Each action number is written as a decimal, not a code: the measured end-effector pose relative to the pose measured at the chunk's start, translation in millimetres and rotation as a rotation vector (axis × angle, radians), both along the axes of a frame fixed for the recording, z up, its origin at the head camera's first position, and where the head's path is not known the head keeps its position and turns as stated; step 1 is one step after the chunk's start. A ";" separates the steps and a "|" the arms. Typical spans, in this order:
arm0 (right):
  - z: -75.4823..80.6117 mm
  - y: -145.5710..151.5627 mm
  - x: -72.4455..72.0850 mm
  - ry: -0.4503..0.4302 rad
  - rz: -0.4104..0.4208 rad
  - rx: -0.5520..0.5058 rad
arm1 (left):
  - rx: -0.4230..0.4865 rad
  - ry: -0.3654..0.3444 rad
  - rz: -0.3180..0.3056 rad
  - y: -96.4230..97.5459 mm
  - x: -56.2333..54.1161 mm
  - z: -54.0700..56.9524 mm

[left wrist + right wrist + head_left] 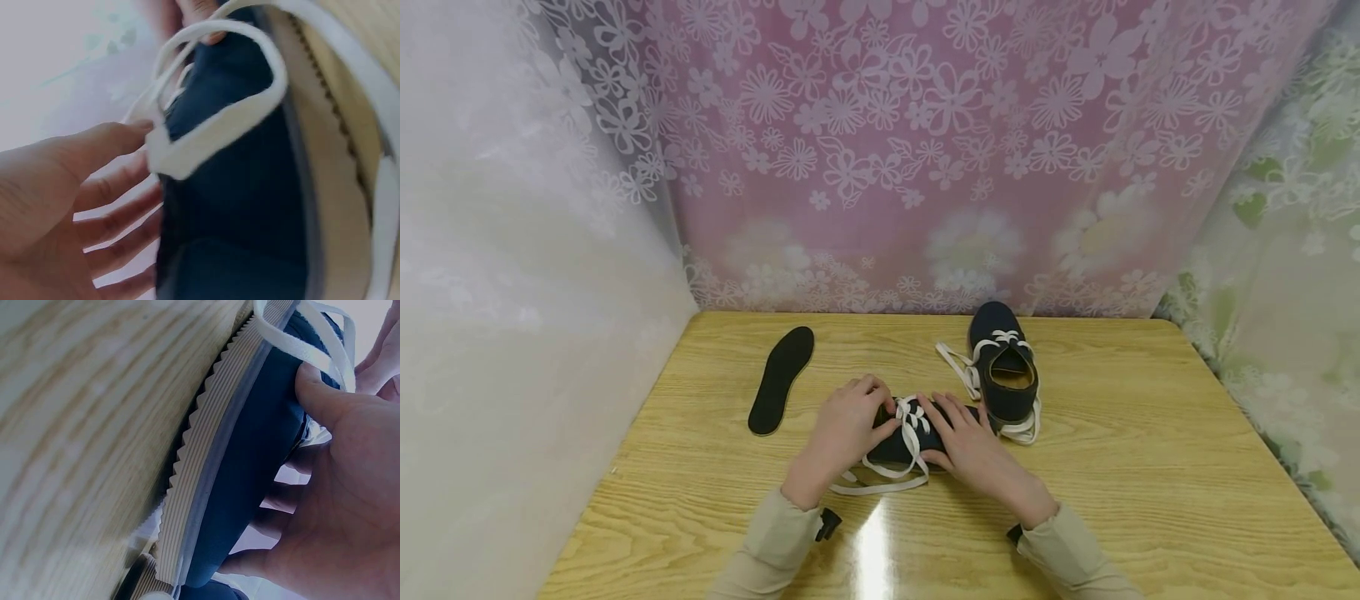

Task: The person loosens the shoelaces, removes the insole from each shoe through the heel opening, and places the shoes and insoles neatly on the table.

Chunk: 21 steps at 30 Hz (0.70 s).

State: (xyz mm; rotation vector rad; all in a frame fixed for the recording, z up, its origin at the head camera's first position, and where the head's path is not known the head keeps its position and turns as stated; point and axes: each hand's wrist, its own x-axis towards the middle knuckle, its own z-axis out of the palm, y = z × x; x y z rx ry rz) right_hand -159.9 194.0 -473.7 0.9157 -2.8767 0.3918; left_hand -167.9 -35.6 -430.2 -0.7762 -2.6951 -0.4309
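Note:
A navy canvas sneaker [891, 451] with a white shoelace [910, 437] lies sideways on the table, its toe to the right. My left hand [848, 423] is at the shoe's opening. In the left wrist view, its thumb tip and fingers pinch the lace [172, 159] at the top of the lacing; the exact grip is partly hidden. My right hand [977, 454] holds the front of the shoe, thumb on the near side and fingers across the top. The right wrist view shows the ridged, pale sole edge [200, 450] against the table.
A second navy sneaker [1011, 408] with loose white laces stands behind, to the right, close to the first shoe's toe. A black insole [781, 379] lies at the back left of the wooden table [1112, 483]. A floral curtain [880, 167] hangs along the table's back edge.

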 end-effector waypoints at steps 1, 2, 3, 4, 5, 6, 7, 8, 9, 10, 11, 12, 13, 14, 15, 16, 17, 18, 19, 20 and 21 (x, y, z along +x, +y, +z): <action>0.2 -0.1 0.1 0.001 0.001 0.000 | 0.004 0.004 0.006 1.4 -0.4 -1.6; 0.3 -0.1 0.2 0.000 0.001 -0.002 | 0.014 0.007 0.012 2.4 -0.8 -2.9; 0.5 0.0 0.5 -0.001 0.002 -0.003 | 0.032 0.009 0.015 3.3 -1.1 -3.8; 0.8 -0.1 0.5 -0.002 0.002 -0.004 | 0.050 0.011 0.018 3.9 -1.5 -4.7; 1.1 0.0 0.8 -0.003 0.001 -0.006 | 0.068 0.012 0.022 4.4 -1.6 -5.0; 1.5 0.0 1.0 -0.002 0.000 -0.004 | 0.080 0.015 0.022 4.9 -1.9 -5.5; 1.8 0.0 1.1 -0.001 -0.001 -0.005 | 0.085 0.020 0.021 5.4 -2.3 -6.1; 1.9 0.1 1.1 -0.002 -0.002 -0.005 | 0.085 0.028 0.018 5.9 -2.5 -6.8; 1.9 0.1 1.0 0.000 -0.003 -0.002 | 0.077 0.037 0.017 6.5 -2.6 -7.2; 1.8 0.2 1.1 0.004 -0.003 0.000 | 0.066 0.048 0.016 7.0 -2.9 -8.0; 1.7 0.3 1.1 0.006 -0.003 0.001 | 0.054 0.060 0.014 7.4 -3.4 -8.9; 1.5 0.3 1.1 0.010 -0.002 0.003 | 0.046 0.070 0.011 7.6 -4.0 -9.6; 1.0 0.4 0.9 0.012 -0.002 0.002 | 0.042 0.078 0.011 7.6 -4.6 -10.2; 0.6 0.3 0.6 0.015 -0.002 0.002 | 0.050 0.087 0.011 7.3 -5.2 -10.3; 0.4 0.3 0.7 0.017 -0.002 0.002 | 0.067 0.090 0.014 6.6 -5.9 -9.8; 0.1 0.2 0.3 0.018 -0.002 -0.005 | 0.095 0.097 0.018 5.5 -6.9 -8.9; -0.3 0.0 -0.1 0.017 -0.002 -0.010 | 0.134 0.103 0.027 3.9 -7.3 -6.7; -0.5 -0.1 -0.4 0.014 -0.004 -0.013 | 0.186 0.114 0.037 2.0 -7.8 -3.9; -0.6 -0.4 -0.7 0.015 -0.003 -0.019 | 0.241 0.132 0.049 -0.4 -8.0 -0.5; -0.6 -0.4 -0.9 0.013 -0.004 -0.020 | 0.304 0.156 0.059 -3.0 -8.0 4.1; -0.6 -0.4 -1.1 0.011 -0.005 -0.022 | 0.372 0.177 0.069 -5.8 -7.4 9.0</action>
